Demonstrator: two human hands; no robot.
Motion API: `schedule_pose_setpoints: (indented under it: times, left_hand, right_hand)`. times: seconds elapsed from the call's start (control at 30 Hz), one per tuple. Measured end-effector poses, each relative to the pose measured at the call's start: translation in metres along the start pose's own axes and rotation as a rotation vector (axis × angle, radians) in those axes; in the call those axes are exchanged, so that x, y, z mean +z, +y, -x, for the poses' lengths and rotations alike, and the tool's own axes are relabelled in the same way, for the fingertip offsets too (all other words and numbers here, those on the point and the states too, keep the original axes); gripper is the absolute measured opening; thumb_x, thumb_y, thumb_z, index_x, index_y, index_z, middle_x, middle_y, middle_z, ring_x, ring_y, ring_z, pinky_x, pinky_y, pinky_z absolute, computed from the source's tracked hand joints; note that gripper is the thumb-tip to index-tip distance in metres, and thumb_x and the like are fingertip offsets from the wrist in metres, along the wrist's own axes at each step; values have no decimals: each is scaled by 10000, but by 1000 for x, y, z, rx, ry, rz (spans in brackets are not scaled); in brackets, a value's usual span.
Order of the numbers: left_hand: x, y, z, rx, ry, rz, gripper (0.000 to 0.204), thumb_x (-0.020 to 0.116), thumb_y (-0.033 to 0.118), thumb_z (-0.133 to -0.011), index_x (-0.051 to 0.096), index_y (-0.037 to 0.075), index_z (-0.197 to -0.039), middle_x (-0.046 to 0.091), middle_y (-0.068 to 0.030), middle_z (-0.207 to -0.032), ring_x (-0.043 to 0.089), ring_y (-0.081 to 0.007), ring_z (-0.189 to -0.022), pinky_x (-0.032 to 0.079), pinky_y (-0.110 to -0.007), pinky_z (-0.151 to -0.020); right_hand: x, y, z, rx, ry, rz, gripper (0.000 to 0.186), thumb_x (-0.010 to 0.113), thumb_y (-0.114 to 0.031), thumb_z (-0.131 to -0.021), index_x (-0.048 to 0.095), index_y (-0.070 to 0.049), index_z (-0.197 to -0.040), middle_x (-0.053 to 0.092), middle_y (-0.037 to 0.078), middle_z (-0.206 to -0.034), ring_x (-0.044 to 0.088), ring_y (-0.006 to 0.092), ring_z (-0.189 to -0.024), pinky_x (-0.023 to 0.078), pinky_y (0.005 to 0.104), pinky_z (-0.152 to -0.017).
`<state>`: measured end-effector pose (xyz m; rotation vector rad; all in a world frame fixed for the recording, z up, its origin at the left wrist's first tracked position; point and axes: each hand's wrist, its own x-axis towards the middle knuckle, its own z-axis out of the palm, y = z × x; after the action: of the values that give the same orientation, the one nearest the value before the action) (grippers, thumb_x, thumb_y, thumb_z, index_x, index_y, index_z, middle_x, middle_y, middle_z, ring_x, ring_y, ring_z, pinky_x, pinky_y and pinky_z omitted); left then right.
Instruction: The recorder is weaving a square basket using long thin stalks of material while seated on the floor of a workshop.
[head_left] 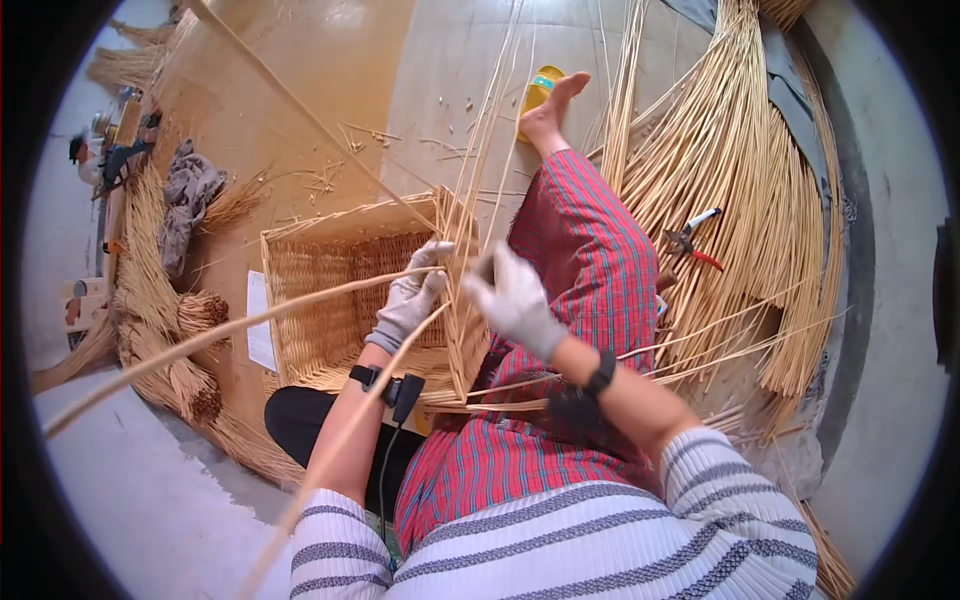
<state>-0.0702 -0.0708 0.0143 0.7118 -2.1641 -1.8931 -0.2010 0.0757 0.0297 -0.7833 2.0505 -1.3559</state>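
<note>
A rectangular woven wicker basket (330, 300) lies in front of me, its opening facing up and left, with long pale canes (230, 328) running out from its right edge. My left hand (405, 305), in a white glove, is closed on that edge and the canes at it. My right hand (505, 300), also gloved, is just right of the same edge among upright strands, fingers bent and blurred; what it holds, if anything, I cannot make out. Both wrists wear black straps.
Large cane bundles (730, 200) lie right, with red-handled pruning shears (690, 245) on them. A yellow container (535, 95) stands beside my bare foot. More bundles (160, 250), a grey cloth (190, 180) and tools (125, 140) line the left. Cane offcuts (320, 180) are scattered on the floor.
</note>
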Motion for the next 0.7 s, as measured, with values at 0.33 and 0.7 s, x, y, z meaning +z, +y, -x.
schedule_pose_setpoints:
  times: [0.33, 0.7]
  left_hand:
    - [1, -17, -12, 25, 112, 105, 543, 843, 303, -831, 571, 93, -1251, 596, -18, -1229, 532, -151, -1190, 388, -326, -1076]
    - [-3, -11, -12, -43, 74, 71, 450, 839, 187, -823, 616, 100, -1203, 662, -6, -1133, 581, -125, -1110, 481, -326, -988]
  right_hand:
    - [42, -18, 42, 63, -259, 211, 415, 764, -371, -789, 561, -46, -948, 668, 207, -805, 678, 400, -819, 538, 498, -743]
    - [7, -43, 23, -97, -531, 531, 513, 666, -534, -882, 566, -66, -1066, 694, 229, -924, 688, 411, -879, 542, 524, -747]
